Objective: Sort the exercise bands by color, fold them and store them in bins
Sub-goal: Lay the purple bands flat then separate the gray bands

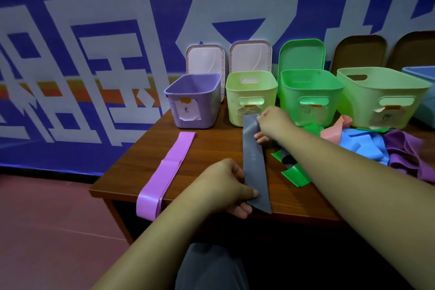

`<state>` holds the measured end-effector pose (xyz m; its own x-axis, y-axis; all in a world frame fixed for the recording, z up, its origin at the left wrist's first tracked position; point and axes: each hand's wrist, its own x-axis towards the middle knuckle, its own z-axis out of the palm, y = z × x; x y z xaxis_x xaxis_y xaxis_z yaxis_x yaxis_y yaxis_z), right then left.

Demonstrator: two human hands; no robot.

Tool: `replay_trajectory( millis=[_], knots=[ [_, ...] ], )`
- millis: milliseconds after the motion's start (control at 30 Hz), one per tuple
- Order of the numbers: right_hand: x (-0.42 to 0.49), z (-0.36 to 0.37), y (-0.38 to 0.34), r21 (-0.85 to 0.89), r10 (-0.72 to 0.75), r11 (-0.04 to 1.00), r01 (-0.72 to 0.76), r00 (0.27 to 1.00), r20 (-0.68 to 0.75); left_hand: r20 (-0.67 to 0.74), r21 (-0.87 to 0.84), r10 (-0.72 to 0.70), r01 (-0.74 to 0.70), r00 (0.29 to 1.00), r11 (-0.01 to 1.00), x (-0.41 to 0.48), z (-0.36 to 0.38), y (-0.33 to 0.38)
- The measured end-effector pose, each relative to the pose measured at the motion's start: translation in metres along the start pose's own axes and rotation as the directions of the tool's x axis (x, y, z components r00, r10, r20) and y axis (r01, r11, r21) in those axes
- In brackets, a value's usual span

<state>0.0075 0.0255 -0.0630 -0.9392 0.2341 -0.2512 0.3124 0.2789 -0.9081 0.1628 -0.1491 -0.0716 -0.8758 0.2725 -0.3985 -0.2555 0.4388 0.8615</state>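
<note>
A dark grey band (253, 162) lies stretched lengthwise on the wooden table (211, 146). My left hand (226, 186) pinches its near end at the table's front edge. My right hand (273, 122) pinches its far end, close to the light green bin (251, 87). A pink-purple band (167, 172) lies flat to the left, its near end hanging over the table edge. To the right sits a heap of bands: green (294, 174), blue (362, 143), purple (407, 150) and salmon pink (336, 127).
A row of open bins stands at the back: lilac bin (195, 101), the light green one, bright green bin (310, 94), large pale green bin (381, 94), and a blue bin (423, 75) at the right edge. Lids lean on the blue wall behind. Red floor lies left.
</note>
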Motion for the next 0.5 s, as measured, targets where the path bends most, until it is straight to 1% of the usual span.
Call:
replay_trajectory(
  millis=[67, 167, 200, 333, 433, 500],
  knots=[
    [0.01, 0.004, 0.002, -0.021, 0.029, 0.999, -0.028, 0.999, 0.015, 0.005, 0.009, -0.001, 0.001, 1.0, 1.0, 0.001, 0.0, 0.0],
    [0.028, 0.008, 0.005, 0.003, 0.132, 0.991, -0.132, 0.991, 0.018, -0.001, 0.031, 0.005, -0.005, 1.0, 0.999, 0.004, -0.001, -0.004],
    [0.032, 0.01, 0.006, -0.001, 0.153, 0.988, -0.153, 0.988, 0.015, -0.005, 0.059, 0.012, -0.012, 1.0, 0.998, 0.005, -0.001, -0.005],
    [0.04, 0.013, 0.007, -0.023, 0.215, 0.976, -0.215, 0.977, -0.011, -0.035, 0.264, 0.069, -0.057, 0.997, 0.963, 0.008, -0.002, -0.007],
    [0.038, 0.014, 0.007, -0.061, 0.227, 0.972, -0.228, 0.974, -0.02, -0.038, 0.354, 0.094, -0.074, 0.995, 0.932, 0.01, -0.004, -0.01],
    [0.038, 0.015, 0.008, -0.117, 0.201, 0.972, -0.203, 0.979, -0.028, -0.042, 0.391, 0.097, -0.073, 0.994, 0.917, 0.011, -0.004, -0.012]
  ],
)
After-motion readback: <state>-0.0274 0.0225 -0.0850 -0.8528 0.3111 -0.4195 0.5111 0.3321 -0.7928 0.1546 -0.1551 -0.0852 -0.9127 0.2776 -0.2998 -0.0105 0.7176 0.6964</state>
